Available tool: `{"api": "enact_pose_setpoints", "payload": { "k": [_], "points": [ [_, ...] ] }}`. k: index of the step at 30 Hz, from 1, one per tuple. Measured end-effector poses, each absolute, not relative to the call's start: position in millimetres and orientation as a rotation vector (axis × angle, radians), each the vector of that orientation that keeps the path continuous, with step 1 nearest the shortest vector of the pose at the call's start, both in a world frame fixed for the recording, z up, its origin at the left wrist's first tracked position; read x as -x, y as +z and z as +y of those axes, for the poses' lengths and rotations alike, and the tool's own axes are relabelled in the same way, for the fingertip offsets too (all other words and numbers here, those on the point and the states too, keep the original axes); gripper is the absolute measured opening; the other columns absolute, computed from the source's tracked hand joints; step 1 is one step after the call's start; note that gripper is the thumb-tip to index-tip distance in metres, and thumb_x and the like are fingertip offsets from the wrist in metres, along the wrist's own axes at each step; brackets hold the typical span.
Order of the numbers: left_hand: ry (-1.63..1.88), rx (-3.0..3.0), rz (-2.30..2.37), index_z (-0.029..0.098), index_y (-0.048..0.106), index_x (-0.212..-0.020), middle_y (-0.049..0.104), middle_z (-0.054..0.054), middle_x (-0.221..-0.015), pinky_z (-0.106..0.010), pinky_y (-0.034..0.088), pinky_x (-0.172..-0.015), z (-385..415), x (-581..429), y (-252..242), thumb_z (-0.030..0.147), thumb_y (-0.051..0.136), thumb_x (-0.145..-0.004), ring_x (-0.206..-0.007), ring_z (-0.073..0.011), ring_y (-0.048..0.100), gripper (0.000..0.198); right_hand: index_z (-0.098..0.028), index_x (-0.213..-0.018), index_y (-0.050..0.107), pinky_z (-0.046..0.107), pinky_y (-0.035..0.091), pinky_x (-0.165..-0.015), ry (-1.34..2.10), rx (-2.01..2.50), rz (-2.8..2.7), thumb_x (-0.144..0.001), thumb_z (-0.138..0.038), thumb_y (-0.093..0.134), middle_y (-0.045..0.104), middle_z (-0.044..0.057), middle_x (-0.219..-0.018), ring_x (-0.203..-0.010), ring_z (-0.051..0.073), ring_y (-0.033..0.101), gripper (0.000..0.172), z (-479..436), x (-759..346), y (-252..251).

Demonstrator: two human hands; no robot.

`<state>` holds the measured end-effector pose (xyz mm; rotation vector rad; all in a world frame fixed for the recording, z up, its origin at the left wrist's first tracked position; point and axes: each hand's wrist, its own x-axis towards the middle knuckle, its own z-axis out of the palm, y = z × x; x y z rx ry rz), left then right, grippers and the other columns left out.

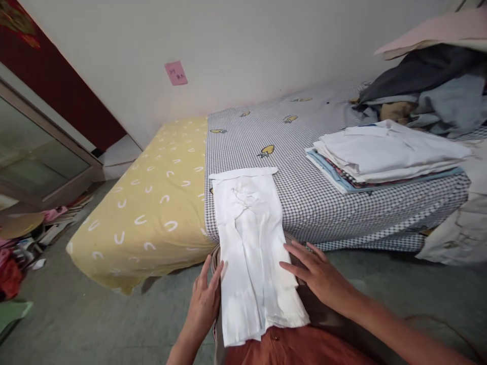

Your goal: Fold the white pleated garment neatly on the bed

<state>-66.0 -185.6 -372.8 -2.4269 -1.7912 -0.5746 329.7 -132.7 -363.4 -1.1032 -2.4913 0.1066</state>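
A long white garment (249,243) lies lengthwise before me, its sides turned in and loose folds down the middle. Its upper end, with a narrow band across it, rests on the bed, while the lower end reaches over my lap. At its left edge is my left hand (204,299), open, with thumb and fingers apart and fingertips touching or very near the cloth. My right hand (317,271) is open too, fingers spread, the tips against the right edge. Neither hand grips anything.
The bed has a checked sheet (304,208) and a yellow cover (152,203). On its right stand a stack of folded clothes (391,152) and a heap of loose clothes (437,86). Assorted items, among them a red cloth (9,279), lie on the floor at far left.
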Motion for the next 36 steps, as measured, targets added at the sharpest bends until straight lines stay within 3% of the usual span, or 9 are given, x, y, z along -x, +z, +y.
{"api": "enact_pose_setpoints", "payload": {
  "k": [5,9,13,20,24,27,30,33,36],
  "points": [
    [-0.194,2.497,-1.305,0.044,0.031,-0.161,0.035,-0.007,-0.171,-0.05,0.021,-0.13,-201.5,65.9,-334.3,0.007,0.053,-0.094,-0.158,-0.0277,0.031,0.08,-0.048,-0.135,0.066,0.068,0.019,-0.127,0.325,0.995,-2.586,-0.096,-0.003,0.054,0.043,-0.005,-0.166,-0.158,0.029,0.027,0.061,-129.5,-318.6,-328.5],
    [-0.124,2.544,-1.102,0.046,0.048,-0.153,0.04,0.0,-0.169,-0.054,0.003,-0.132,-200.7,63.8,-319.1,0.013,0.059,-0.094,-0.16,-0.0271,0.026,0.068,-0.041,-0.094,0.082,0.065,0.018,-0.128,0.831,0.89,-2.619,-0.091,-0.012,0.065,0.07,-0.007,-0.139,-0.151,0.028,0.043,0.034,-125.4,-308.3,-322.7],
    [-0.149,2.639,-1.114,0.041,0.069,-0.131,0.054,0.004,-0.159,-0.052,0.01,-0.132,-197.5,62.5,-322.7,0.015,0.053,-0.1,-0.155,-0.0222,0.038,0.043,-0.039,-0.096,0.082,0.064,0.027,-0.125,0.993,0.966,-2.47,-0.101,-0.023,0.054,0.081,-0.003,-0.116,-0.14,0.026,0.058,0.033,-129.2,-323.4,-332.1],
    [-0.271,2.716,-1.15,0.031,0.075,-0.116,0.07,-0.001,-0.142,-0.039,0.042,-0.116,-195.3,50.5,-332.5,0.013,0.049,-0.101,-0.137,-0.0175,0.06,0.035,-0.041,-0.101,0.08,0.054,0.043,-0.119,0.722,0.934,-2.452,-0.101,-0.024,0.059,0.081,-0.004,-0.116,-0.128,0.023,0.067,0.027,-145.5,-357.9,-354.4],
    [-0.281,2.567,-1.193,0.029,0.068,-0.131,0.057,-0.011,-0.156,-0.044,0.027,-0.126,-194.5,40.2,-323.3,0.005,0.051,-0.096,-0.153,-0.0214,0.041,0.046,-0.044,-0.13,0.071,0.047,0.049,-0.116,0.387,0.972,-2.459,-0.095,-0.012,0.059,0.062,0.0,-0.151,-0.142,0.023,0.055,0.049,-149.6,-348.7,-357.7],
    [-0.335,2.567,-1.141,0.038,0.068,-0.132,0.057,-0.002,-0.157,-0.05,0.003,-0.132,-190.1,36.4,-318.6,0.011,0.059,-0.096,-0.16,-0.0233,0.026,0.045,-0.049,-0.14,0.063,0.057,0.041,-0.121,0.291,0.959,-2.496,-0.093,-0.007,0.056,0.047,-0.002,-0.164,-0.153,0.027,0.04,0.064,-143.6,-342.3,-349.5],
    [-0.381,2.659,-1.097,0.034,0.075,-0.105,0.07,0.004,-0.142,-0.051,0.0,-0.134,-185.9,41.7,-326.0,0.019,0.055,-0.101,-0.153,-0.0196,0.042,0.025,-0.047,-0.121,0.075,0.064,0.028,-0.126,0.498,0.84,-2.633,-0.098,-0.011,0.054,0.063,-0.005,-0.15,-0.151,0.027,0.043,0.047,-136.1,-339.5,-340.8],
    [-0.505,2.721,-0.988,0.026,0.072,-0.107,0.081,-0.003,-0.121,-0.047,0.006,-0.134,-185.9,52.9,-342.2,0.028,0.044,-0.107,-0.135,-0.0165,0.063,0.028,-0.037,-0.115,0.077,0.06,0.024,-0.128,0.762,0.786,-2.624,-0.106,-0.021,0.048,0.079,-0.002,-0.123,-0.142,0.024,0.056,0.033,-135.6,-337.7,-340.1],
    [-0.678,2.746,-1.013,0.022,0.068,-0.108,0.083,-0.005,-0.115,-0.038,0.006,-0.134,-191.0,58.2,-355.2,0.04,0.038,-0.109,-0.126,-0.0151,0.069,0.035,-0.032,-0.117,0.075,0.057,0.025,-0.129,0.894,0.772,-2.551,-0.108,-0.027,0.047,0.081,0.0,-0.118,-0.137,0.023,0.06,0.029,-139.9,-335.5,-345.3]
  ]
}}
